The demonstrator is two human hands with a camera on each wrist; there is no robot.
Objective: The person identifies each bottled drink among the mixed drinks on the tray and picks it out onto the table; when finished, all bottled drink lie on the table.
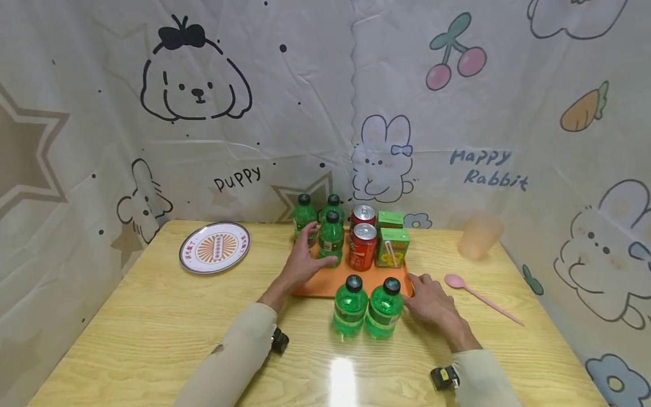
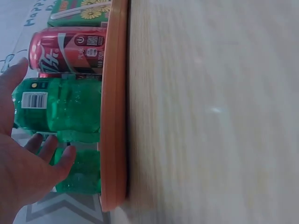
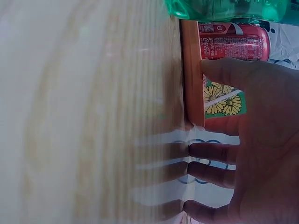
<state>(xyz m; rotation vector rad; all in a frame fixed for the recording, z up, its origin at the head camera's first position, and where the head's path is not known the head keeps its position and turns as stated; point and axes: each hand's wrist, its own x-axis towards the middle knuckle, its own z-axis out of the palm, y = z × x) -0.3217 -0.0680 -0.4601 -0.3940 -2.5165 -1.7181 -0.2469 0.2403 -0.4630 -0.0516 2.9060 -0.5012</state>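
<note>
A green bottle (image 1: 330,243) with a black cap stands on an orange tray (image 1: 320,287). Around its left and front sides my left hand (image 1: 301,265) is spread, fingers loosely extended; whether they touch it is unclear. Two more green bottles (image 1: 304,213) stand behind, beside red cola cans (image 1: 363,249) and green drink cartons (image 1: 391,249). My right hand (image 1: 431,298) holds the tray's front right corner, thumb (image 3: 219,70) at the front rim and index finger round the side. Its other fingertips rest on the table.
Two green bottles (image 1: 350,308) stand on the table before the tray. A patterned plate (image 1: 216,249) lies at the back left. To the right are a pink spoon (image 1: 483,298) and a translucent orange cup (image 1: 479,237). A printed curtain (image 1: 305,85) borders the table.
</note>
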